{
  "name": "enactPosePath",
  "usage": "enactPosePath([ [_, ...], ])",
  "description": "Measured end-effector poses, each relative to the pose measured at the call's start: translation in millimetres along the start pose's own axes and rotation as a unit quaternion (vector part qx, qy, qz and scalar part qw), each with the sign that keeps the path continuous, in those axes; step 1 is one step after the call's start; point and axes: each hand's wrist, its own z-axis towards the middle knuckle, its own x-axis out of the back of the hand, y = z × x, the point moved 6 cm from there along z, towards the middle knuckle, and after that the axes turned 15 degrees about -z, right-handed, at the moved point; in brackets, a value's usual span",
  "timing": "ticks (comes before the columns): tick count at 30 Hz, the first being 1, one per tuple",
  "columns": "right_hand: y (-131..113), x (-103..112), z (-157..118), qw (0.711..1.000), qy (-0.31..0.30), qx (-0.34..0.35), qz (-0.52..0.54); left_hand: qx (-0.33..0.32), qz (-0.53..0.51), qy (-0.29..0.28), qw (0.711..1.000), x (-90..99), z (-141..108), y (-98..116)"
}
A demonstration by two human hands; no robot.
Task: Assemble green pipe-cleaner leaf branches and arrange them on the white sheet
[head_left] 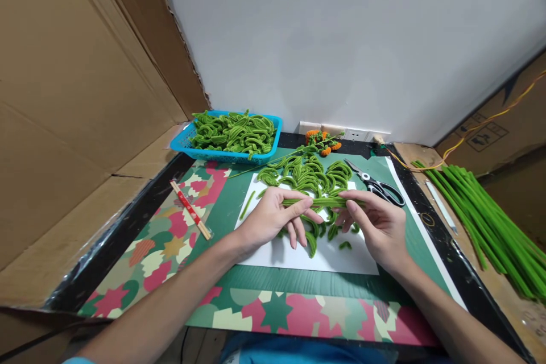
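Note:
A short bundle of green fuzzy stems is stretched level between both hands. My left hand pinches its left end between thumb and fingers, the other fingers spread below. At the right end, my right hand pinches it with thumb and forefinger. Beneath and behind the hands, many curled green fuzzy pieces lie heaped on a white sheet. One small bent piece rests apart near the right hand, and a short straight piece lies left of the left hand.
A blue basket holds more green pieces. Scissors, orange flowers and wrapped chopsticks lie on the table. Long green stems and a white pen-like tool are at right. Cardboard stands at left.

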Motion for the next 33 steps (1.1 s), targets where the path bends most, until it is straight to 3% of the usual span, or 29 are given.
enactPosePath([
  [8,-4.9,0.9,-5.9,0.99,0.002,0.116,-0.079,0.001,-0.016,-0.005,1.0,1.2,-0.2,1.8],
  [14,-23.4,5.5,-6.0,0.951,0.04,0.248,-0.18,0.003,-0.065,0.004,0.998,5.2,0.8,1.8],
  [24,-24.9,-0.1,-10.7,0.92,0.038,0.316,-0.229,-0.012,-0.052,0.01,0.999,3.2,2.0,0.8],
  [28,-26.3,-2.6,-9.8,0.94,0.026,0.271,-0.207,-0.038,-0.043,0.018,0.998,2.3,1.9,1.8],
  [33,-15.7,0.5,-4.7,0.985,0.063,0.095,-0.13,-0.048,-0.034,0.004,0.998,-3.6,0.9,-0.4],
])
